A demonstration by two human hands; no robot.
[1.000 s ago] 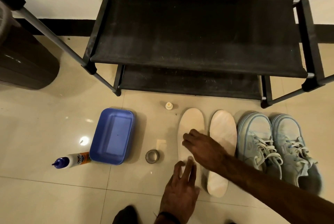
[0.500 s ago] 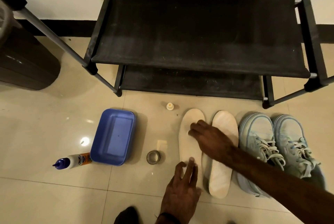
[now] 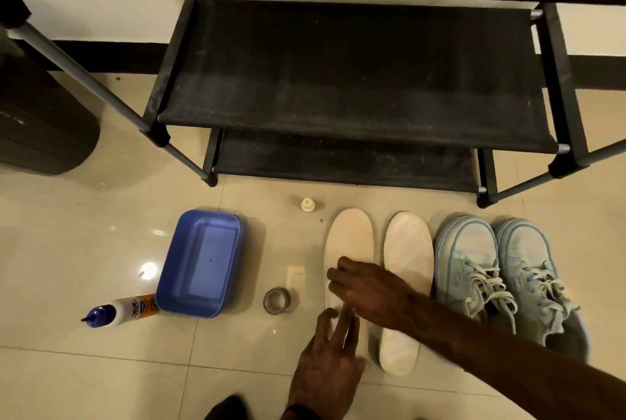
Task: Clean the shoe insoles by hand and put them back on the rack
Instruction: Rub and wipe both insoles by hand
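Right hand (image 3: pixel 367 294) reaches in from the right, palm down, fingers loosely spread and resting flat on the middle of the left insole (image 3: pixel 349 243); nothing gripped. Left hand (image 3: pixel 327 365) comes up from the near edge, fingers straight and extended, tips touching the near heel end of the same insole, holding nothing.

Left insole lies flat on the tiled floor (image 3: pixel 84 250), toe pointing far toward the rack, heel end hidden under the hands. Right insole (image 3: pixel 408 260) lies just beside it to the right, parallel, also flat; the right forearm crosses over its middle. Both are cream-coloured and on the floor.

Pair of light blue sneakers (image 3: pixel 501 270) stands just right of the insoles, laces loose, toes facing far.

Left of the insoles: a small roll of tape (image 3: pixel 277 300) near the left hand, a tiny white cap (image 3: pixel 307 205) farther off near the rack foot, then a blue plastic tub (image 3: pixel 201 263). A glue bottle (image 3: pixel 118 311) with a blue nozzle lies on its side, touching the tub's near-left corner.

Black shoe rack (image 3: pixel 355 80) stands at the far side, fabric shelves dusty. Dark bin (image 3: pixel 40 128) at far left.
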